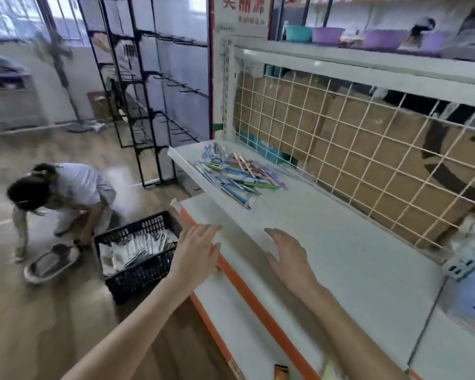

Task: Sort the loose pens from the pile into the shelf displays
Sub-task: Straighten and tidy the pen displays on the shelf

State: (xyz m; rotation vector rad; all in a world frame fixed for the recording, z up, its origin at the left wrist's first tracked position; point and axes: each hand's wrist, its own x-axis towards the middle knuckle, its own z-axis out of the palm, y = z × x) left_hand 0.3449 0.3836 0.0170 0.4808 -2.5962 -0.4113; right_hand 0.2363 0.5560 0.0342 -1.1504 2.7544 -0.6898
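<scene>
A pile of loose coloured pens (237,172) lies on the left end of a white shelf (327,223), close to its front lip. My left hand (196,253) hovers open at the orange front edge of the shelf below, fingers spread, holding nothing. Over the white shelf surface my right hand (288,256) is also open and empty, fingers pointing toward the pile. Both hands are well short of the pens.
A white wire grid (368,149) backs the shelf, with cardboard boxes behind it. A black crate (140,256) of packets sits on the floor beside the shelf. A person (63,198) crouches on the floor to the left. Black wire racks (148,91) stand behind.
</scene>
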